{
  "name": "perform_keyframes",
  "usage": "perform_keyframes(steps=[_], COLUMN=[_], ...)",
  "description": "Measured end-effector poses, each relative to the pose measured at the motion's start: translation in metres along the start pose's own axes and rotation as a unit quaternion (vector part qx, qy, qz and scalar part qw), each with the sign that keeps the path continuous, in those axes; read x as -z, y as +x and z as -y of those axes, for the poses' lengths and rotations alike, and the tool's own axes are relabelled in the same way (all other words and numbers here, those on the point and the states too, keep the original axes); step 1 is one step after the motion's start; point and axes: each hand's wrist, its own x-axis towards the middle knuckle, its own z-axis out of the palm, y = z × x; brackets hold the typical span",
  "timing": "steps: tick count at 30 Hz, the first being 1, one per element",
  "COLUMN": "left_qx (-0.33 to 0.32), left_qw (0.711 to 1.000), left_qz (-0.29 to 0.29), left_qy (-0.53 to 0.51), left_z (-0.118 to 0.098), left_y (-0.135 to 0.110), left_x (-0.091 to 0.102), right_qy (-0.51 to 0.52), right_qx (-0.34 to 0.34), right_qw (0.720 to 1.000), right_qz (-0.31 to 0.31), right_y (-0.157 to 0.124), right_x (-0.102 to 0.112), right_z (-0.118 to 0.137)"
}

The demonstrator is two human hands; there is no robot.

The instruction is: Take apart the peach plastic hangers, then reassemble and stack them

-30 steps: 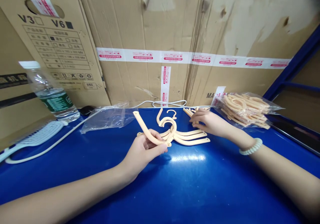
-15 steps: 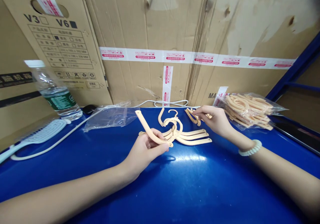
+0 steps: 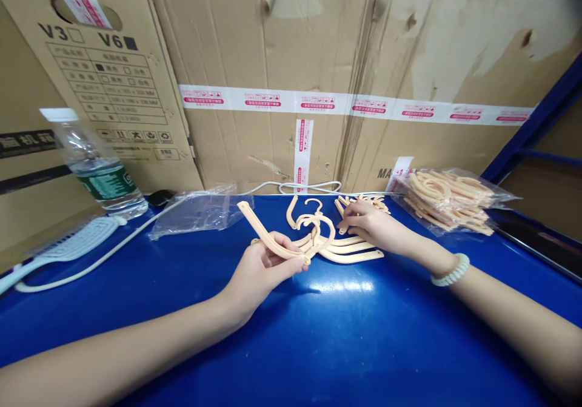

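My left hand is closed on a beige plastic hanger arm, which slants up to the left. Its lower end, with a small hole, shows by my thumb. Right behind it, several hanger pieces lie overlapped on the blue table, among them curved hooks. My right hand reaches down at the right of this group, its fingertips pinched on a small hanger piece, partly hidden by the fingers. More loose hanger pieces lie behind that hand.
Clear bags of hanger pieces are stacked at the right, near a dark flat object. At the left are a water bottle, a pale hairbrush and an empty plastic bag. A white cable crosses there; cardboard stands behind.
My right hand has moved left and slightly down, from the loose pieces at the back toward the overlapped group, with a small piece at its fingertips. My left hand stays nearly still.
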Motion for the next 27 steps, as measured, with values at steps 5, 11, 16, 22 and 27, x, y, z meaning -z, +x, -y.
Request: perform_keyframes(steps=[5,11,16,22,27], left_qx=[0.008,0.02,0.016,0.011,0.014], left_qw=[0.999,0.999,0.999,0.999,0.999], left_qz=[-0.003,0.0,0.01,0.005,0.011], left_qy=[-0.031,-0.034,-0.035,-0.05,-0.026], left_z=[0.001,-0.003,-0.005,-0.006,-0.007], left_y=[0.0,0.0,-0.001,-0.001,0.0], left_x=[0.0,0.0,-0.001,0.0,0.0], right_qy=[0.025,0.128,0.357,0.551,0.659], right_qx=[-0.02,-0.148,-0.228,-0.23,-0.274], right_qw=[0.999,0.965,0.871,0.77,0.679], right_qz=[-0.033,-0.172,-0.25,-0.226,-0.174], right_y=[0.003,0.008,0.015,0.018,0.015], right_x=[0.005,0.022,0.029,0.03,0.024], right_z=[0.008,0.032,0.063,0.094,0.106])
